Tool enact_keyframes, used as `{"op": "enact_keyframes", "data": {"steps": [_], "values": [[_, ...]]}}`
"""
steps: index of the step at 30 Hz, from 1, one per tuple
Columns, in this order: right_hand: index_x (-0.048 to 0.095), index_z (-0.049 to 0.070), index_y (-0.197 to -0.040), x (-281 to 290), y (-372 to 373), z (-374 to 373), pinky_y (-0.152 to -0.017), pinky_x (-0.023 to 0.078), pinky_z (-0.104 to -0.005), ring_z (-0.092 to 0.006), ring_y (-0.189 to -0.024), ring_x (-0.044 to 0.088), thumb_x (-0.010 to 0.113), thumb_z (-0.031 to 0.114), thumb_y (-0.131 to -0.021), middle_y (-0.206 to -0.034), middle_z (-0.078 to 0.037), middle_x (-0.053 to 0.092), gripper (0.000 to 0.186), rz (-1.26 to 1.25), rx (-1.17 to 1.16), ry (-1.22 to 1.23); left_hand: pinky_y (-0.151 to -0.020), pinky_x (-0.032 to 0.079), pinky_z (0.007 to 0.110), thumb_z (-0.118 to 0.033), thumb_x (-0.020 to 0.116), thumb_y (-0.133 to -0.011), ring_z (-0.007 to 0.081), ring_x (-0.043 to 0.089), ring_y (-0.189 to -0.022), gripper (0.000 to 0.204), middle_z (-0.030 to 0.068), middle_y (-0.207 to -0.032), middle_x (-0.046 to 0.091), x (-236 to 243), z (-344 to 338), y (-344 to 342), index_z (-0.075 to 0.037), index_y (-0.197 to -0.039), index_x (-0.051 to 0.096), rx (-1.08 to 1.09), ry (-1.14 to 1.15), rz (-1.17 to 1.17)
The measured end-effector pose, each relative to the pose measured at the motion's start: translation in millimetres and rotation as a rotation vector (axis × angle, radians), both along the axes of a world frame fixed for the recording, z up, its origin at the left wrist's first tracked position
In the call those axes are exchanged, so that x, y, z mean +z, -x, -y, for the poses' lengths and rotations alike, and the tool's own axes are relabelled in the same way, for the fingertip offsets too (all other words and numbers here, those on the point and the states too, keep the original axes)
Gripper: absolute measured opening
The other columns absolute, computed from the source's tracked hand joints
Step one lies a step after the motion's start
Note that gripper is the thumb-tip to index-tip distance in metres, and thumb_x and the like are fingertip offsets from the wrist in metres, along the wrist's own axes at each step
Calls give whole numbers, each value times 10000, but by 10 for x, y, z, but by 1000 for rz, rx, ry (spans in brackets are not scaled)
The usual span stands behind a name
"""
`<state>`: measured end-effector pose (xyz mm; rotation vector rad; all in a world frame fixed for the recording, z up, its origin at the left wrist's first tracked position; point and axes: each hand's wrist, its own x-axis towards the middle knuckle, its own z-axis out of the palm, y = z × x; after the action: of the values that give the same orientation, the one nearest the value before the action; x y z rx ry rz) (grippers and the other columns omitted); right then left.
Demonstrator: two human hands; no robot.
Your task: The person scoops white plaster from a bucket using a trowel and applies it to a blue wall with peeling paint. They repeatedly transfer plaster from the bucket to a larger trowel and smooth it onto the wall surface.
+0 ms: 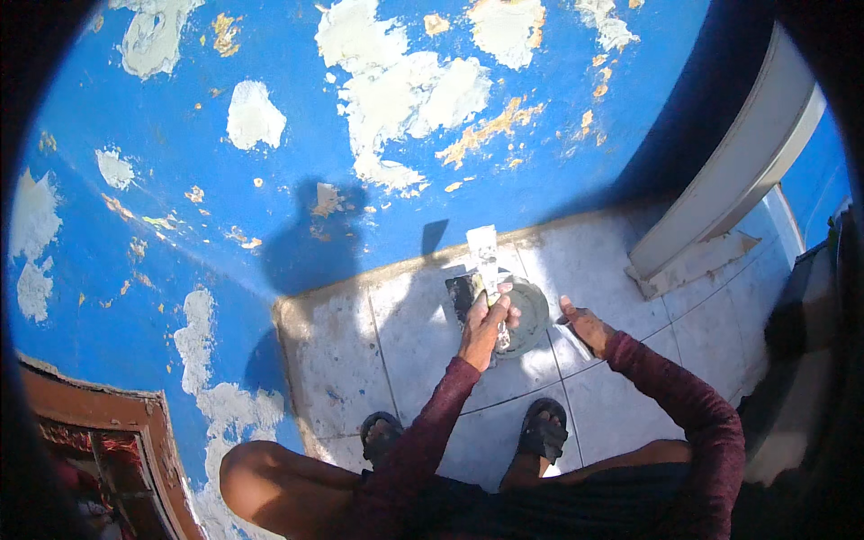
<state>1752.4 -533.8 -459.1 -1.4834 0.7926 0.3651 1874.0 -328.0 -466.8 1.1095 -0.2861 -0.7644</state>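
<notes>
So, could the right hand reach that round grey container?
Probably yes: the right hand is close beside the round grey container, with nothing seen blocking it. It seems to hold a pale flat tool, though, and the left hand hides some of the container's left side.

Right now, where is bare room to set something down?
White floor tiles lie mostly bare between the patchy blue wall and the left hand, and between the right hand and the upright white panel. Crowded: around the round grey container.
</notes>
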Motion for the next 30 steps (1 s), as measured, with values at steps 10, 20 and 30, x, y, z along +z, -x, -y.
{"op": "enact_keyframes", "data": {"steps": [10,20,30], "values": [[558,33,-1141,472,-40,209,-608,605,-275,-116,-930,642,642,261,-933,-1052,-53,621,320,289,-121,-470,-577,415,241,-362,413,-1037,80,464,-616,363,19,-769,492,145,-74,55,-52,-1209,492,-5,7,-2],[547,16,-1129,824,-411,-586,-452,449,-222,-76,-702,609,625,193,-934,-901,-40,636,275,398,-133,-552,-947,430,352,-197,462,-998,267,572,-1090,357,146,-1184,589,-249,47,227,12,-1287,485,168,-99,209],[589,-32,-1099,481,-317,-1148,-725,527,-268,-110,-808,645,573,111,-961,-968,-74,673,200,641,-478,-566,-824,496,365,-223,630,-885,278,647,-982,399,157,-1092,660,-39,-168,430,5,-1202,547,142,-398,511]]}}
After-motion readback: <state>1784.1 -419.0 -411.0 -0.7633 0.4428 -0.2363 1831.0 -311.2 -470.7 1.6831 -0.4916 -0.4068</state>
